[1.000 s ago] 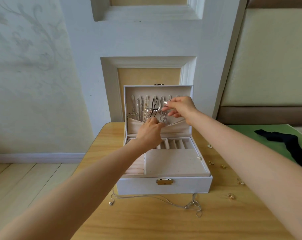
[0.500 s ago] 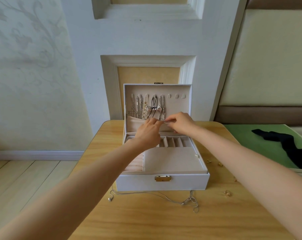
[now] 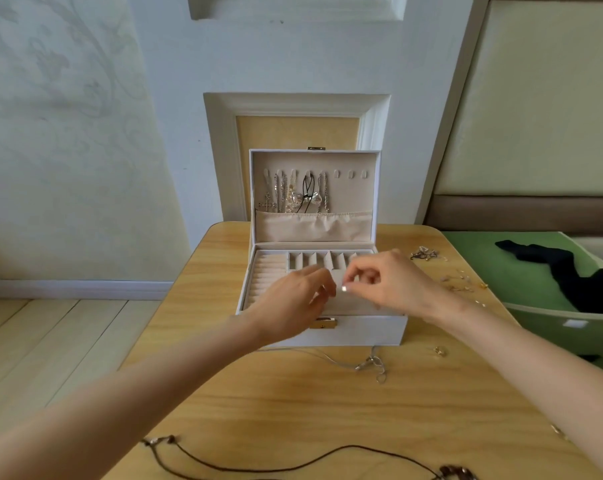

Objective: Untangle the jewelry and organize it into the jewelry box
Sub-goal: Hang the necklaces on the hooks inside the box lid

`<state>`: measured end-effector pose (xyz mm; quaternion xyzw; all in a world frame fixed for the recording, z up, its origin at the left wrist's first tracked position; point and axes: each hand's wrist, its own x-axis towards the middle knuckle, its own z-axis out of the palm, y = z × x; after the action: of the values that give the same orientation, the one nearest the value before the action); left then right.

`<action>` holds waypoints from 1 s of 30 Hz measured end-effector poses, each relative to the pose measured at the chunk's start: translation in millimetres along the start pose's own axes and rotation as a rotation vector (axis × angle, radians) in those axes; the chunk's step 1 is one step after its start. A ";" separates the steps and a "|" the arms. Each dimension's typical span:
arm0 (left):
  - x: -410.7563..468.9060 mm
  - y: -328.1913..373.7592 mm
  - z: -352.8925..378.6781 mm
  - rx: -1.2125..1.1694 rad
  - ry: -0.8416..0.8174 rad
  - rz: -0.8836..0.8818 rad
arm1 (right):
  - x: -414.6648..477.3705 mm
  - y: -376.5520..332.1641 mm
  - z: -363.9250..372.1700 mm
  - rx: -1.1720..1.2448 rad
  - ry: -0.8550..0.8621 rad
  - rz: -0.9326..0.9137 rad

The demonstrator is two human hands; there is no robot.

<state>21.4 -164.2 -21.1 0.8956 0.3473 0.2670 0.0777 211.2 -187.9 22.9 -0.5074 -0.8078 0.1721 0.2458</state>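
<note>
1. The jewelry box is a white, boxy case with a brass clasp, standing open near the far middle of the table; its lining is a soft beige fabric.
2. Its upright lid carries hanging necklaces, thin metallic chains and a glossy bow-shaped pendant, above a gathered cloth pocket.
3. The tray shows ribbed ring rolls on the left and narrow square slots at the back.
4. The left hand hovers over the tray, fingers loosely curled, holding nothing visible.
5. The right hand is pinched thumb to forefinger; whether it holds anything I cannot tell.
6. On the smooth wood-grain table lie a silver chain just before the box, a dark cord necklace at the near edge, and small gold pieces to the right.
</note>
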 end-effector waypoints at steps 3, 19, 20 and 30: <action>-10.8 7.0 1.1 0.023 -0.025 0.014 | -25.5 -9.3 1.3 -0.257 -0.424 0.077; 10.8 39.0 -18.5 -1.171 -0.221 -0.469 | -11.9 -2.5 -15.4 0.494 0.087 0.156; 12.4 39.6 -21.3 -1.168 -0.273 -0.470 | -8.4 -0.1 -16.8 0.529 0.106 0.175; 18.0 28.8 -28.1 -0.808 -0.107 -0.457 | -2.0 15.2 -17.3 0.798 0.041 0.216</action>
<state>34.3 -175.0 19.7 0.7065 0.3994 0.3102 0.4951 233.0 -182.8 28.6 -0.4574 -0.6147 0.4865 0.4199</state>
